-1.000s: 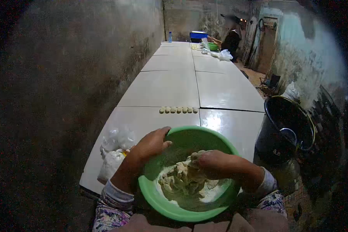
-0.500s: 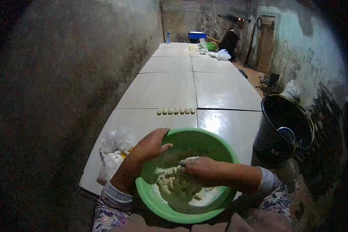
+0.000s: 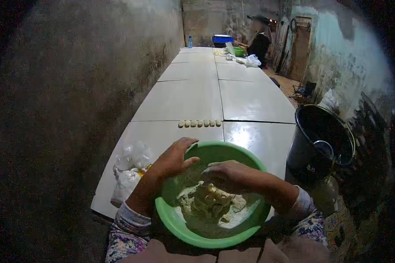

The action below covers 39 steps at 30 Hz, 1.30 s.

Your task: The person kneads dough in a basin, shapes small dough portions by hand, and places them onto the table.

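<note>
Lift the right hand (image 3: pixel 230 172) off the clumps touched half a second ago, up toward the far wall of the green bowl (image 3: pixel 171 222), and so leave more of the floury dough (image 3: pixel 210 200) in view. Curve the right fingers loosely over the dough's far edge; cannot tell, with the underside of the hand hidden, about any bits pinched beneath. Keep the left hand (image 3: pixel 176 158) astride the bowl's far-left rim, thumb inside and spread from the fingers; cannot tell the firmness of that hold. Find the dough low in the bowl, in ragged clumps, with loose dry flour (image 3: pixel 245 216) at the near right. Judging by rough lumps and unmixed flour, seem to be at mixing by hand, well short of a smooth mass. For the next move, need the right fingers back down into the clumps, scraping dry flour inward, then folding and pressing, while bracing the rim with the left hand against sliding. Beyond the bowl, on the white table (image 3: pixel 175 101), see a row of small pale pieces (image 3: pixel 200 124); left of the bowl, a white bag (image 3: pixel 126 186).
</note>
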{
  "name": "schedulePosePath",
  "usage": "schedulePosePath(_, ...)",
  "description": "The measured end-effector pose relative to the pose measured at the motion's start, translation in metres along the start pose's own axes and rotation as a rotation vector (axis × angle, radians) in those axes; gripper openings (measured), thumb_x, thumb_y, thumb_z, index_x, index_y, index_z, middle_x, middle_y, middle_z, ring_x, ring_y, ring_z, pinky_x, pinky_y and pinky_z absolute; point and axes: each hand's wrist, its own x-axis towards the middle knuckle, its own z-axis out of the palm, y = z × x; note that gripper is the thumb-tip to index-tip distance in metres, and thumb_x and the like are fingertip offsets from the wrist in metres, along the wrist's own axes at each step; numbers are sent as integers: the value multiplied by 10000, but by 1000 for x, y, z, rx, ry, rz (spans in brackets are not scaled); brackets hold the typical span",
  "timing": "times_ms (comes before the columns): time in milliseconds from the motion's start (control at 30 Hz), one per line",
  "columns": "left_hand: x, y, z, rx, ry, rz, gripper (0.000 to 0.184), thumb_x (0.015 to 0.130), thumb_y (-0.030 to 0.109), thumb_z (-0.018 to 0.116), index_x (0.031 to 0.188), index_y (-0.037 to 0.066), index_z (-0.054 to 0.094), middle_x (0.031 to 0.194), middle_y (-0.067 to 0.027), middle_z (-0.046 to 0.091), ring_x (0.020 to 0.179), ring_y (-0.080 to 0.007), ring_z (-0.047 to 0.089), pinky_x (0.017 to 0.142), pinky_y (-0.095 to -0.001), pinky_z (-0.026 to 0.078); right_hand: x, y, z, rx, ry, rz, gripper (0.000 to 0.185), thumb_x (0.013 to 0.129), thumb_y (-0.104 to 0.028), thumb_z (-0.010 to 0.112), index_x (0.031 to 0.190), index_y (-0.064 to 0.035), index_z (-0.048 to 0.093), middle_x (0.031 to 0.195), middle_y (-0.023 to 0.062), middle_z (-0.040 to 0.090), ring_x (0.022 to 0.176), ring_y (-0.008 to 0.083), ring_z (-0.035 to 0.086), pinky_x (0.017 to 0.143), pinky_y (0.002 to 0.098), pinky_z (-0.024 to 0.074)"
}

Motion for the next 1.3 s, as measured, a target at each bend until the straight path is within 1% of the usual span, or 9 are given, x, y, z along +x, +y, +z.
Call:
schedulePosePath(200, -2, 5, -2, -36, -91, -61, 527, 797, 229, 667, 1234, 16, 465, 1203, -191, 502, 1102, -329, 506, 946, -383, 406, -7, -3, -3, 6, 67, 65, 240, 849, -230, 538, 999, -43, 547, 987, 177, 579, 919, 367, 582, 790, 443, 471)
schedulePosePath(300, 0, 10, -6, -41, -133, -121, 531, 805, 232, 659, 1251, 27, 458, 1204, -195, 506, 1109, -332, 505, 955, -380, 402, -10, 0, 3, -8, 296, -82, 219, 819, -124, 576, 1022, -40, 577, 898, 164, 593, 822, 342, 605, 715, 413, 486)
schedulePosePath(367, -1, 9, -6, -70, -114, -94, 529, 809, 228, 652, 1263, 41, 455, 1213, -203, 506, 1113, -333, 507, 960, -382, 399, -10, -1, -2, -165, 7, 126, 221, 807, -137, 578, 1003, -36, 569, 907, 159, 592, 795, 333, 613, 688, 411, 496)
schedulePosePath(467, -1, 9, -6, -110, -125, -104, 526, 812, 229, 647, 1267, 50, 455, 1222, -202, 508, 1118, -333, 509, 958, -388, 402, -13, -2, 3, -145, -351, 147, 186, 812, -130, 553, 958, -15, 559, 879, 177, 587, 775, 337, 616, 656, 425, 503)
schedulePosePath(567, -1, 7, -4, -92, -131, -140, 533, 800, 223, 660, 1263, 50, 460, 1222, -195, 515, 1118, -328, 514, 949, -388, 411, -18, 2, 20, -284, -127, -30, 159, 828, -124, 516, 904, 11, 549, 804, 193, 586, 749, 354, 616, 639, 437, 505)
schedulePosePath(800, 1, 11, -6, -57, -144, -176, 544, 794, 215, 672, 1266, 54, 456, 1239, -188, 501, 1136, -325, 500, 957, -377, 405, -14, 10, 31, -99, -199, -29, 158, 842, -121, 489, 898, 13, 550, 826, 205, 578, 752, 365, 614, 628, 457, 499)
schedulePosePath(900, 1, 28, -20, -72, -124, 84, 547, 798, 235, 674, 1267, 59, 454, 1265, -172, 485, 1162, -318, 477, 970, -376, 390, -12, 6, 23, -138, -252, 91, 139, 824, -113, 506, 904, -14, 562, 882, 188, 570, 792, 356, 612, 656, 445, 499)
schedulePosePath(967, -7, 68, -41, -398, -305, 157, 584, 804, 258, 675, 1297, 68, 425, 1286, -168, 467, 1180, -303, 460, 981, -379, 378, -14, 13, 22, -218, -214, -90, 162, 807, -114, 524, 942, -41, 576, 936, 162, 561, 836, 342, 601, 690, 423, 497)
schedulePosePath(1300, -10, 67, -25, -692, -753, 81, 854, 807, 248, 672, 1436, 89, 116, 1334, -197, 414, 1249, -276, 390, 1025, -388, 325, -27, -21, -1, -134, 85, -207, 336, 742, -124, 589, 1064, -72, 507, 1022, 136, 555, 922, 324, 592, 730, 434, 509)
